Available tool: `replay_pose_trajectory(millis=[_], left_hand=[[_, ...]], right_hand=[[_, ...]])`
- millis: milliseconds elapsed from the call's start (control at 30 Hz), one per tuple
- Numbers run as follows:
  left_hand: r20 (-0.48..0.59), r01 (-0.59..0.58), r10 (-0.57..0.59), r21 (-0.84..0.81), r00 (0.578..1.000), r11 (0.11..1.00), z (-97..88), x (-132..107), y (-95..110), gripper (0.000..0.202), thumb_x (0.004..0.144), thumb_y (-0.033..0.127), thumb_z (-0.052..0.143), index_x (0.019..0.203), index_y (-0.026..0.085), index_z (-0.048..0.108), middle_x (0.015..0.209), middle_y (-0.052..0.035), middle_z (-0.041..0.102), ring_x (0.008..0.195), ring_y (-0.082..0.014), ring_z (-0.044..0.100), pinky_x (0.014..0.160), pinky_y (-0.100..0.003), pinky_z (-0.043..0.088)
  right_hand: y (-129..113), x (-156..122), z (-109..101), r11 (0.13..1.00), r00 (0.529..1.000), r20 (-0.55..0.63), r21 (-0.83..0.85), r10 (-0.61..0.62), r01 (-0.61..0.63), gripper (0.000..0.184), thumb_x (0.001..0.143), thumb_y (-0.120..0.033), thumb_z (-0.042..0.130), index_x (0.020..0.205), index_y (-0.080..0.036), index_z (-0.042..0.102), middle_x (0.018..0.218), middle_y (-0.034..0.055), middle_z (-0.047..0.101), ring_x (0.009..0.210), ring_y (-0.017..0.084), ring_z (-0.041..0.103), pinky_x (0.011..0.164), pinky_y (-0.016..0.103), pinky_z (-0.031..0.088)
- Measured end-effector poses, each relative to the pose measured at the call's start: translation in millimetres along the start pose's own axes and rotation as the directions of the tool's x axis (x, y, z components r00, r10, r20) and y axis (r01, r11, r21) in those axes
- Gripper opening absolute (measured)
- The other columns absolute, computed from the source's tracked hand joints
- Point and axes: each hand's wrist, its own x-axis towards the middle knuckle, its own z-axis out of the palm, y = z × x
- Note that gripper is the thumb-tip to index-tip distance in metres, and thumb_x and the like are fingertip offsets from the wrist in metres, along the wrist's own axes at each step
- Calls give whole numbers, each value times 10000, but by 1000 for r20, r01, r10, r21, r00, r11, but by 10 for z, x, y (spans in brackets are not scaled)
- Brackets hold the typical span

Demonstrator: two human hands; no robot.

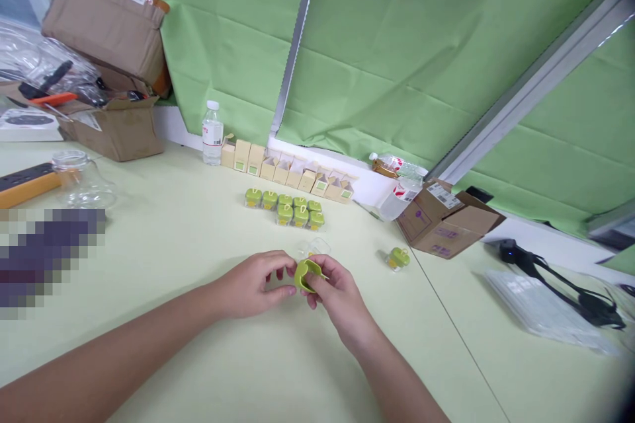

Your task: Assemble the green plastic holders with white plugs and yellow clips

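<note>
A green lid [301, 275] is tilted so that its hollow inside faces me. My right hand [344, 301] grips it, with the thumb inside the hollow and the fingers around the far side. At the lid's left edge is my left hand [253, 285], its thumb and fingers apart; whether the fingertips touch the lid I cannot tell. Just beyond my hands, a clear plastic container [314, 246] rests on the table, partly hidden by my right hand. Farther back, several small clear boxes with green lids [284, 213] stand in two rows. Another green-lidded box [398, 258] sits alone to the right.
Several small cream cartons [282, 172] line the table's back edge beside an upright water bottle [212, 134]. Two bottles lie near an open cardboard box [441, 221]. A glass jar [82, 182] and power strip [30, 184] are left; black straps [565, 287] and plastic sleeves lie right.
</note>
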Motion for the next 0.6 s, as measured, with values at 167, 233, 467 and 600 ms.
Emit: replay_pose_trajectory(millis=[167, 233, 467, 600], left_hand=[[-12, -19, 19, -33, 1000, 999, -7, 4, 2, 74, 850, 205, 611, 924, 211, 609, 942, -19, 616, 837, -165, 560, 728, -278, 450], [-19, -30, 29, -56, 999, 998, -17, 0, 14, 127, 848, 245, 642, 967, 212, 612, 985, -30, 618, 879, -175, 567, 772, -292, 460], [-1, 16, -16, -152, 1000, 988, -16, 11, 19, 63, 904, 245, 559, 916, 200, 601, 975, -31, 624, 843, -160, 579, 747, -284, 484], [-3, 33, -35, -187, 999, 982, -16, 36, -30, 133, 926, 220, 498, 868, 188, 613, 926, -30, 640, 802, -153, 591, 734, -283, 488]], right_hand=[[27, -17, 39, 999, 999, 26, 24, 24, -25, 208, 738, -329, 737, 827, -196, 605, 764, -10, 607, 618, 123, 561, 518, 249, 460], [25, -23, 41, 997, 998, 32, 62, 45, -47, 220, 739, -330, 742, 854, -196, 611, 804, -3, 614, 638, 130, 590, 530, 252, 476], [8, -21, 20, 985, 997, 25, 154, 77, -80, 247, 714, -325, 777, 857, -194, 624, 845, 6, 626, 670, 137, 611, 567, 260, 498], [10, -31, 35, 984, 995, 30, 149, 98, -102, 226, 707, -305, 771, 841, -197, 624, 823, -1, 629, 653, 135, 614, 569, 264, 500]])
